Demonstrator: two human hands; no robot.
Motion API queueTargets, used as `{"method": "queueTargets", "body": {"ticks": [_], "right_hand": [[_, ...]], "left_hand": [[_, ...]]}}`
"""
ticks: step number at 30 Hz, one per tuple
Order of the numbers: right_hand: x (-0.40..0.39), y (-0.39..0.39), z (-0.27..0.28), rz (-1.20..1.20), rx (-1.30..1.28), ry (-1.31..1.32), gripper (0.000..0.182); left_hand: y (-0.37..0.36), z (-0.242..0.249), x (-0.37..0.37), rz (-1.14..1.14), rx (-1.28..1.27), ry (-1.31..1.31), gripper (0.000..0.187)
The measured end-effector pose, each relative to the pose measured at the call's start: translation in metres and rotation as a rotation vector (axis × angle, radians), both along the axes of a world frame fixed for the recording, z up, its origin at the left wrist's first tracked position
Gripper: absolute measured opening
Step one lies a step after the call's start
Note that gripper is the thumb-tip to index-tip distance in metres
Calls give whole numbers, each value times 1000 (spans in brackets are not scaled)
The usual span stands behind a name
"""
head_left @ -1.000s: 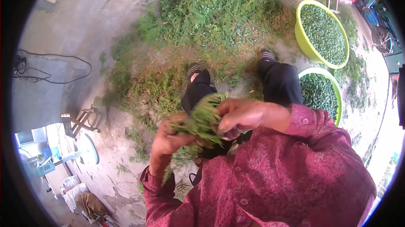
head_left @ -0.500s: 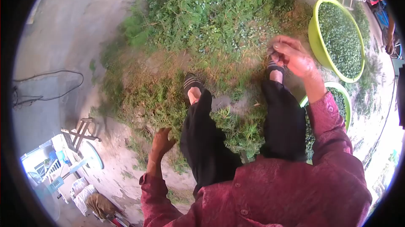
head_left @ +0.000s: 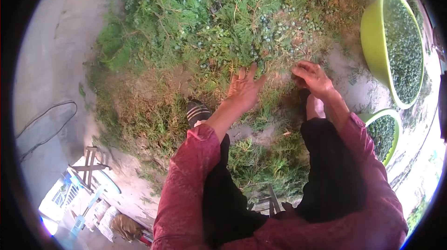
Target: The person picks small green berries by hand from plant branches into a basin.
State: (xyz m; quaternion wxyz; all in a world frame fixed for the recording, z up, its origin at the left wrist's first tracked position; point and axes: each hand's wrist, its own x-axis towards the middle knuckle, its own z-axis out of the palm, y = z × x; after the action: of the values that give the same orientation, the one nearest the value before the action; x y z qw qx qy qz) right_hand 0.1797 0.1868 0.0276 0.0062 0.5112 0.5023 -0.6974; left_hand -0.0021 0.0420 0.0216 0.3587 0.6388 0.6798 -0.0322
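Outdoors, daylight. Bare concrete ground (head_left: 56,45) fills nine to eleven o'clock, a black cable (head_left: 44,122) looping across it at nine. A small wooden stool (head_left: 88,166) sits at seven, with a white sack (head_left: 104,215) just beyond it. Sun glares bright along the three-to-five o'clock edge.

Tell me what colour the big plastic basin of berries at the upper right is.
Lime green plastic basin, clearest in the head view.

The scene is being viewed from one head-worn fisheye camera, facing steeply down, close over the hands (head_left: 244,89) mid-frame, with foliage (head_left: 209,13) filling the top.
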Motion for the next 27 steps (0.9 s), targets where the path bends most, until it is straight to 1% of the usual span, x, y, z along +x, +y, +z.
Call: {"method": "queueTargets", "body": {"ticks": [2,3,4,5,9,11,12,14,15,17,18,19,20,21,23,24,26,27], "right_hand": [[5,-2,-6,16,-47,-29,28],[4,0,-3,85,-28,-16,27],[2,3,-1,152,-2,2,26],[1,6,-3,142,-6,8,26],[2,9,-12,159,-74,57,24],[5,9,-16,172,-90,54,24],[6,8,-18,166,-105,52,24],[7,7,-19,160,-120,45,23],[6,6,-18,166,-118,22,23],[4,7,-18,170,-111,-6,22],[4,7,-20,172,-117,45,23],[4,7,-22,175,-124,96,23],[3,7,-22,175,-125,92,23],[2,7,-22,174,-110,76,23],[1,9,-23,173,-93,61,22],[3,9,-23,179,-107,71,22],[5,8,-23,175,-127,80,22],[4,8,-23,181,-138,72,21]], "left_hand": [[-12,-27,5,-71,-29,134,63],[-21,-32,6,-78,-39,136,63],[-35,-31,5,-158,-37,177,63],[-47,-28,5,-239,-35,216,63],[-80,-17,-1,-321,-125,153,57],[-87,-18,-4,-261,-90,41,50],[-85,-20,-3,-262,-93,35,50],[-74,-26,-4,101,-77,-103,46],[-61,-26,-4,101,-75,-107,46],[-26,-27,0,250,257,-180,45],[-7,-26,2,250,259,-185,45],[12,-24,5,250,181,-119,45],[20,-24,7,249,100,-51,46],[18,-27,11,251,97,-53,46],[11,-41,15,57,-4,115,47],[2,-43,18,53,-5,114,47],[-25,-40,24,45,96,98,38],[-35,-39,22,42,92,98,38]]}}
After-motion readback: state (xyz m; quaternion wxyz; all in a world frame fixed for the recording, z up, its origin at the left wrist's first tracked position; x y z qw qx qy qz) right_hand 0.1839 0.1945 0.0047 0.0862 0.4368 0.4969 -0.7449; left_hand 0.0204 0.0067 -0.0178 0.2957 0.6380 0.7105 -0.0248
